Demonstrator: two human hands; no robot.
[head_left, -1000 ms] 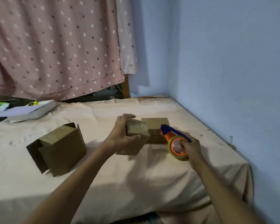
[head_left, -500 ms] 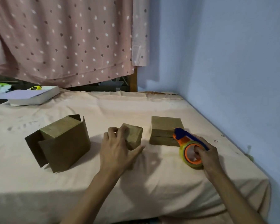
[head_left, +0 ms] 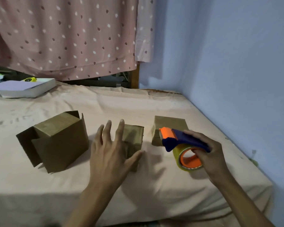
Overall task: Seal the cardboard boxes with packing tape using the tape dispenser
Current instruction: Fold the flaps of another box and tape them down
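You are gripping the tape dispenser (head_left: 182,143) in your right hand (head_left: 211,154), fingers curled over its blue handle and into the orange core of the clear tape roll (head_left: 189,158). The dispenser's orange front end is pointing toward the far side of the bed, and the roll is sitting low over the peach sheet (head_left: 154,185) near the bed's right edge, close to the blue wall (head_left: 236,63).

Your left hand (head_left: 111,154) is spreading wide, fingers straight and apart, with the fingertips reaching over the near left side of the small cardboard box (head_left: 134,136) in the middle of the bed and the thumb lying along the box's near face. It is gripping nothing; you cannot tell from here whether the palm is pressing on the box or only hovering at it.

Just behind the dispenser, toward the right edge, a second small cardboard box (head_left: 169,126) is lying flat with its flaps closed. Toward the left side of the bed, the large cardboard box (head_left: 56,140) is standing with its side flaps hanging open, well apart from your left hand.

At the far left corner a white book (head_left: 28,88) is lying on the sheet with a yellow object (head_left: 29,79) just behind it, and a pink dotted curtain (head_left: 64,35) is hanging beyond the far edge.
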